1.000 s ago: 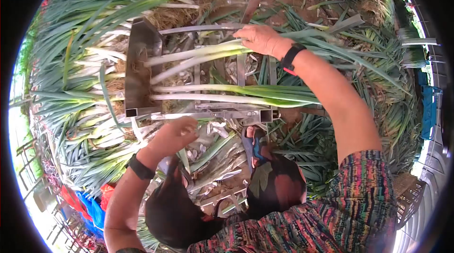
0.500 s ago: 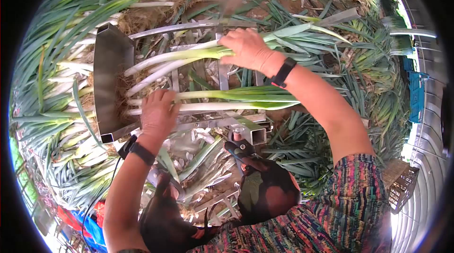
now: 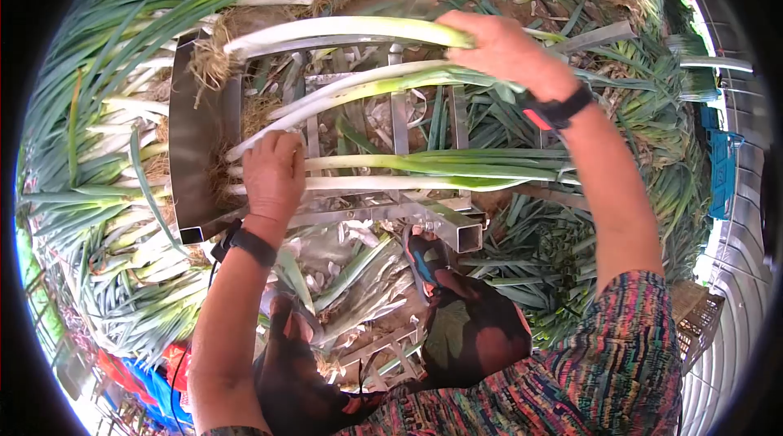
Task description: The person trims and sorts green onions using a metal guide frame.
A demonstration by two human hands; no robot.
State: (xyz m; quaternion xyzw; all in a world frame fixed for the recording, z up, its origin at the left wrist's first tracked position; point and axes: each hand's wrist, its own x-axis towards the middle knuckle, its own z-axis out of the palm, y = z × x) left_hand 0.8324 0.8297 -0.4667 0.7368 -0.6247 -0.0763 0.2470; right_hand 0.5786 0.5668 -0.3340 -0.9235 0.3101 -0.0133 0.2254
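On a metal frame (image 3: 367, 213) in front of me lie several long green onions with white stalks. My right hand (image 3: 510, 53) is closed around one green onion (image 3: 342, 26), where its white stalk turns green; its roots hang at the metal end plate (image 3: 192, 134). Below it, two more green onions (image 3: 326, 97) slant across the bars. My left hand (image 3: 273, 171) rests with bent fingers over the white root ends of the lower green onions (image 3: 367, 183), close to the plate. Its fingertips partly hide those stalks.
Heaps of green onions (image 3: 98, 126) lie to the left, with more leaves (image 3: 652, 150) on the right. A square metal tube end (image 3: 469, 238) sticks out near my knees. A blue crate (image 3: 723, 171) and a brown crate (image 3: 700, 322) stand at the right edge.
My right hand has moved right and slightly up, and one green onion is now lifted apart from the others, toward the top bar. My left hand has stayed near the root ends.
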